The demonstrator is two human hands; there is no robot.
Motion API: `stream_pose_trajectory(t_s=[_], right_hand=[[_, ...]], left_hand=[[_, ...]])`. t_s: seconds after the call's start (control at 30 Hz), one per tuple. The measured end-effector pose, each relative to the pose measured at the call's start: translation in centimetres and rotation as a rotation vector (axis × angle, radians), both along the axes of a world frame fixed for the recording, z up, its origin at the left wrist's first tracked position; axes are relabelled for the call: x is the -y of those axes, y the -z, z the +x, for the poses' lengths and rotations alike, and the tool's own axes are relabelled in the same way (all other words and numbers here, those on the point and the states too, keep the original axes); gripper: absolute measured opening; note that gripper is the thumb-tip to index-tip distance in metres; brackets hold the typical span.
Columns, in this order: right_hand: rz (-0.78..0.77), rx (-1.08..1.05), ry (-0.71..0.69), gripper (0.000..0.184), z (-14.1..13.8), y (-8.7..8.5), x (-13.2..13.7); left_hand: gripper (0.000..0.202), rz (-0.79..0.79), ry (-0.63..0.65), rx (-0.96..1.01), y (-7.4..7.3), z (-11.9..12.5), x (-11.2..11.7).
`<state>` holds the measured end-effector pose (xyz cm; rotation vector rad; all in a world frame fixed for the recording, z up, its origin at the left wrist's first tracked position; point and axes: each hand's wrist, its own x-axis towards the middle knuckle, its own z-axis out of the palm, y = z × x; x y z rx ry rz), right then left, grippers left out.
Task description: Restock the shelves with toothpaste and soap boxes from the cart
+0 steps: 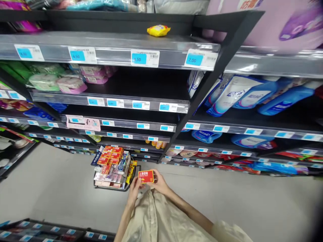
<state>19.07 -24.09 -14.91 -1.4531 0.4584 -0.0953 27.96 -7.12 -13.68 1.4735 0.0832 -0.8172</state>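
Black shelves [141, 82] are rising above grey floor [239, 195]. Toward six o'clock, left hand [135, 188] and right hand [159, 182], half-closed, are gripping one red box [145, 176]; a loaded basket [111, 189] is standing at its nine o'clock.

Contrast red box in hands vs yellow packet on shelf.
The red box is straight-edged; the yellow packet is rounded with pinched ends. The box is held in the left hand and right hand; the packet lies on the shelf. Both carry printing.
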Motion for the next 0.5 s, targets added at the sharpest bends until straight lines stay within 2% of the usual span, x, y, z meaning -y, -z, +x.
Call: stream_pose_trajectory(t_s=[0.1, 0.23, 0.4, 0.5], right_hand=[[0.096, 0.03, 0.057, 0.072, 1.3, -1.3, -1.9], [0.126, 0.05, 0.074, 0.065, 3.7, -3.0, -5.6], [0.009, 0.114, 0.171, 0.058, 4.0, -4.2, -11.0], [-0.095, 0.17, 0.293, 0.052, 2.8, -4.5, -13.1]], left_hand=[[0.089, -0.011, 0.022, 0.043, -1.5, 1.1, -0.9], [0.102, -0.058, -0.007, 0.108, -2.7, 2.1, -4.2], [0.078, -0.071, 0.007, 0.179, -4.0, 1.4, -9.1], [0.08, -0.106, 0.049, 0.187, -4.8, 0.2, -10.7]])
